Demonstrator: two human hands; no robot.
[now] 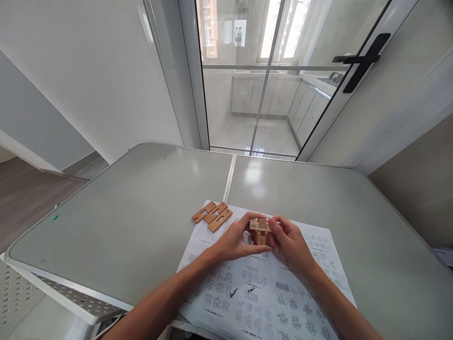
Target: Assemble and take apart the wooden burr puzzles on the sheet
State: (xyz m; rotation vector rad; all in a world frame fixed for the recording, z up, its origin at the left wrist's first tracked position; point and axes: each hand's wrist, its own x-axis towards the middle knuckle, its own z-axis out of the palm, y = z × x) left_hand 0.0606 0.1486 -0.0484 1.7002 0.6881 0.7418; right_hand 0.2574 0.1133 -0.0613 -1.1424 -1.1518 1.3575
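Note:
A small wooden interlocking puzzle (261, 225) of several light blocks is held between my two hands, above a printed sheet. My left hand (238, 237) grips its left side, with fingers on top and thumb below. On the right side, my right hand (288, 240) pinches the puzzle with thumb and fingers. Dark marks show on some block faces. Three flat wooden pieces (220, 219) with slots cut in them lie up and left of my left hand, partly on the sheet's corner.
The large sheet (255, 302) bears line drawings of puzzles. It lies on a grey table (116, 226) with a pale seam (230, 177). A tiny teal bit (54, 217) is near the left edge. Beyond stands a glass door (247, 94) with a black handle (366, 61).

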